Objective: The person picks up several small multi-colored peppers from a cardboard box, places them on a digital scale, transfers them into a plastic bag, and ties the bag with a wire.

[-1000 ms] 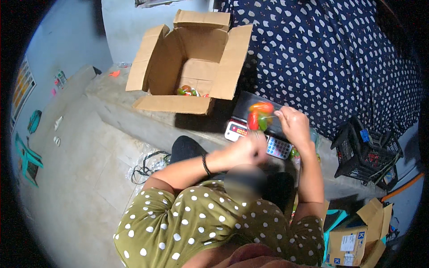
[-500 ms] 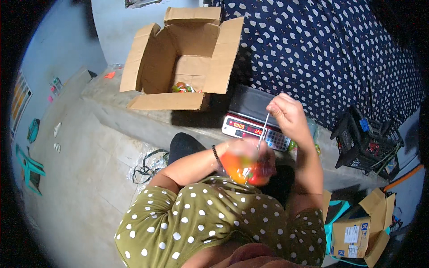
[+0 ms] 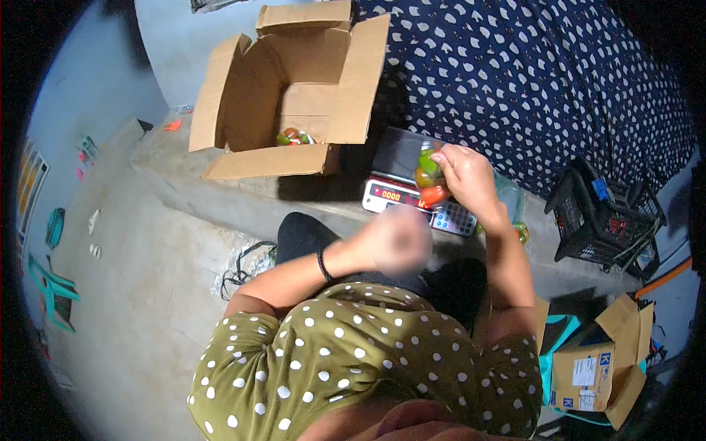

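Observation:
My right hand (image 3: 468, 175) is closed on a clear plastic bag of red and green vegetables (image 3: 431, 175), which look like tomatoes. The bag hangs over a digital scale (image 3: 385, 197) with a dark pan, a lit red display and a keypad. Lower and to the left, my left hand (image 3: 397, 241) is in front of my lap, near the scale's front edge. Blur hides its fingers, so whether it holds anything does not show. Inside an open cardboard box (image 3: 241, 110) to the far left lie several more red and green vegetables (image 3: 296, 137).
The scale and the box stand on a raised concrete ledge (image 3: 243, 202). Dark blue patterned cloth (image 3: 515, 88) covers the far right. A black plastic crate (image 3: 599, 213) sits to the right, above another open cardboard box (image 3: 581, 375). Clear plastic with black straps (image 3: 246, 268) lies on the floor at left.
The bag has gone from low in front of my chest up over the scale in my right hand. My left hand has come away from the bag. The view has shifted slightly.

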The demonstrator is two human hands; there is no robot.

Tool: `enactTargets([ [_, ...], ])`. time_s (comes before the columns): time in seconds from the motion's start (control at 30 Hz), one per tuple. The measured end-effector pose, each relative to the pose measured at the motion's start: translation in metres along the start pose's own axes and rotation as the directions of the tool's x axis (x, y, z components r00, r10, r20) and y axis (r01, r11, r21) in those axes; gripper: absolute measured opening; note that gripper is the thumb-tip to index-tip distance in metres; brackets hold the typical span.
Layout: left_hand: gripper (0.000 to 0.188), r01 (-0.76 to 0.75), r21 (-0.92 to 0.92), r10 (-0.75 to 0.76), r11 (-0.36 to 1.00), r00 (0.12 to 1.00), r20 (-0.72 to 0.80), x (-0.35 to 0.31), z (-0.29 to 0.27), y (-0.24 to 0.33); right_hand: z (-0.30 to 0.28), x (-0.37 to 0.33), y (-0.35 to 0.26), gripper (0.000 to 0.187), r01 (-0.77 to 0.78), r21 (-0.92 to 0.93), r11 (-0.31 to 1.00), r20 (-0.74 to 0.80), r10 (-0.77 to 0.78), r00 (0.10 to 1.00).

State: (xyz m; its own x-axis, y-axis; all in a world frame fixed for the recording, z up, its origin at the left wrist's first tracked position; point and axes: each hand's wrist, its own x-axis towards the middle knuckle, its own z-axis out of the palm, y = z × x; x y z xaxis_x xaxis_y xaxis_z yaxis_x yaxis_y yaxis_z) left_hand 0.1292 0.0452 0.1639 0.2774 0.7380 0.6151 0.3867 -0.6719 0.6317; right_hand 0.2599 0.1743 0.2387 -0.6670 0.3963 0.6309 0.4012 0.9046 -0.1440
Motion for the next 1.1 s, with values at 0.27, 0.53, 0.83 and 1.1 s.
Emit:
enactTargets([
  [0.27,0.05,-0.035,0.083,0.003,0.996,0.931,0.365,0.057,-0.042,0.0,-0.031,-0.011,-0.027,0.02,0.367,0.4,0.84,0.05,-0.419,0.906],
  [0.53,0.03,0.644,-0.756,0.473,0.116,0.634,0.612,0.018,0.022,-0.027,-0.022,0.001,-0.019,0.022,0.362,0.39,0.846,0.014,-0.399,0.917],
  [0.83,0.025,0.296,0.506,-0.206,0.81,0.952,-0.226,0.01,0.009,-0.046,0.028,0.016,0.035,0.03,-0.097,-0.136,0.986,-0.101,0.083,0.991],
  [1.1,0.014,0.049,0.259,0.02,0.965,0.966,-0.257,0.031,-0.004,-0.021,0.001,0.003,0.013,0.027,0.007,-0.01,1.0,0.006,-0.006,1.0],
])
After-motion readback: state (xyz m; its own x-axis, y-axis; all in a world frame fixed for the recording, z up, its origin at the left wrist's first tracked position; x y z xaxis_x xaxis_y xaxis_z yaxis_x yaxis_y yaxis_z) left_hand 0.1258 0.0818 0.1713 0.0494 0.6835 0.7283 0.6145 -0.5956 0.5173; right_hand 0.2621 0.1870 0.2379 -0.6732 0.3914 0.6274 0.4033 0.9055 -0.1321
